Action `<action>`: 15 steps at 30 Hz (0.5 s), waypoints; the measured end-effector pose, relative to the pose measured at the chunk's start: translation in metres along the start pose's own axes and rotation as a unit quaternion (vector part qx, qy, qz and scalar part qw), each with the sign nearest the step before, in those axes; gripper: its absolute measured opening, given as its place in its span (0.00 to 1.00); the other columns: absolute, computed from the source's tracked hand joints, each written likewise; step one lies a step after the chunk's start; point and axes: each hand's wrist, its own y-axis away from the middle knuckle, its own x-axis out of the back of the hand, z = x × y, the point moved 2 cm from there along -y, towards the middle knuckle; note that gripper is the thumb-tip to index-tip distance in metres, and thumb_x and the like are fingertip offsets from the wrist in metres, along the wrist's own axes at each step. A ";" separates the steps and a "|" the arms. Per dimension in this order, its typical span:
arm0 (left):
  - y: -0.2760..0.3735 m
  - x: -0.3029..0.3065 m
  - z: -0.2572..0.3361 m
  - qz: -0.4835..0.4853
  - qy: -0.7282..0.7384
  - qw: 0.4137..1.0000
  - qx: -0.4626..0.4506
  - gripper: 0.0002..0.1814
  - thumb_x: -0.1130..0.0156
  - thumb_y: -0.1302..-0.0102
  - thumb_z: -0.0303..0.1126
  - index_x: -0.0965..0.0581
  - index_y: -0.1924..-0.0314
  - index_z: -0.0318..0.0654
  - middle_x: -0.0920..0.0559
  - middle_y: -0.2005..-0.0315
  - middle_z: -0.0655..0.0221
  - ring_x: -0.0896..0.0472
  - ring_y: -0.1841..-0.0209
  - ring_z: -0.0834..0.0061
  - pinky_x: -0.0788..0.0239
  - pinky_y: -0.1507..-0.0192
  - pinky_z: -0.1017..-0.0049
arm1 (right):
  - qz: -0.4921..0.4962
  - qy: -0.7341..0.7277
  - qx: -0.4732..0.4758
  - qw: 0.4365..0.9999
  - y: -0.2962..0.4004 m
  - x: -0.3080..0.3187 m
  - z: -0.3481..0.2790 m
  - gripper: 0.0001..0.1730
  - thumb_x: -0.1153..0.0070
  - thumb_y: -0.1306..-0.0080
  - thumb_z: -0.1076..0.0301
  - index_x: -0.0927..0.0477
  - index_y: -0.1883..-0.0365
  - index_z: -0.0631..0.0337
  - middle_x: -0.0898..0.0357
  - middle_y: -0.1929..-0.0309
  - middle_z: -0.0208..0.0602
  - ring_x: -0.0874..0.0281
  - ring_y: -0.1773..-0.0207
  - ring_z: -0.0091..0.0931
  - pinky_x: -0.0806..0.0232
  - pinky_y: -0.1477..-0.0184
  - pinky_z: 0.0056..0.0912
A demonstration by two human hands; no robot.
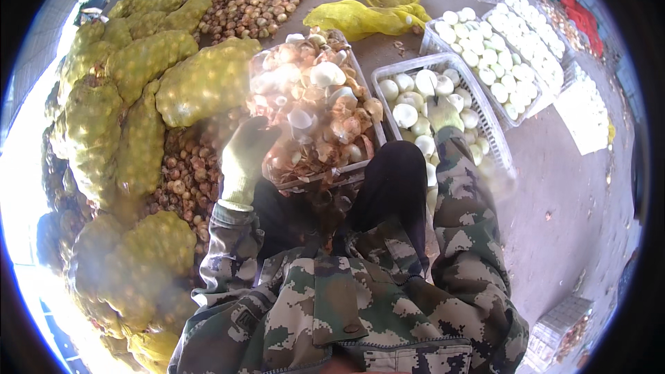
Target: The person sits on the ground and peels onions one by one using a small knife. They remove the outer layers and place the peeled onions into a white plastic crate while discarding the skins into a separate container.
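My left hand (243, 157), in a pale knit glove with dark, dirty fingers, is at the left edge of a crate (375, 140) heaped with onion skins (327, 109). Blur and glare hide whether anything is in its grasp. My right hand (446, 114), also gloved, is over a white plastic crate (499, 153) of peeled onions (410, 98). From its fingers a thin dark blade, seemingly a small knife (435, 92), points away from me; the handle is hidden in the glove. Peeled white onions lie all around that hand.
Yellow mesh sacks of onions (202, 83) are piled on my left. Unpeeled onions (189, 182) lie loose beside them, with another heap (254, 5) farther off. More crates of peeled onions (486, 57) stand at right. Crumpled yellow mesh sacks (363, 18) lie ahead.
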 end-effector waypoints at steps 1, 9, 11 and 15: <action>0.001 0.006 -0.007 0.026 0.019 0.999 -0.028 0.19 0.31 0.31 0.28 0.20 0.42 0.31 0.15 0.58 0.70 0.19 0.58 0.81 0.27 0.53 0.79 | 0.048 0.004 -0.057 0.997 0.007 0.001 0.011 0.23 0.52 0.25 0.50 0.19 0.46 0.60 0.20 0.44 0.54 0.23 0.39 0.48 0.29 0.40 0.52; 0.092 0.127 -0.049 0.206 -0.022 0.965 0.158 0.13 0.38 0.25 0.32 0.17 0.48 0.32 0.13 0.59 0.70 0.19 0.58 0.82 0.27 0.53 0.78 | 0.105 -0.406 0.003 0.908 0.096 0.112 -0.090 0.18 0.44 0.28 0.59 0.20 0.48 0.63 0.20 0.60 0.41 0.22 0.67 0.32 0.31 0.67 0.36; 0.138 0.143 -0.114 0.201 -0.040 0.927 0.315 0.15 0.33 0.27 0.40 0.14 0.50 0.36 0.12 0.59 0.73 0.19 0.61 0.83 0.27 0.56 0.78 | -0.035 -0.564 -0.057 0.823 0.143 0.135 -0.171 0.19 0.41 0.27 0.57 0.21 0.49 0.64 0.20 0.68 0.39 0.25 0.76 0.26 0.33 0.74 0.28; 0.255 0.143 -0.207 0.231 0.019 0.892 0.389 0.23 0.28 0.34 0.41 0.17 0.43 0.38 0.12 0.52 0.65 0.16 0.53 0.76 0.25 0.48 0.75 | -0.288 -0.504 -0.030 0.814 0.207 0.052 -0.228 0.23 0.39 0.28 0.63 0.24 0.38 0.60 0.17 0.66 0.36 0.19 0.72 0.21 0.30 0.73 0.24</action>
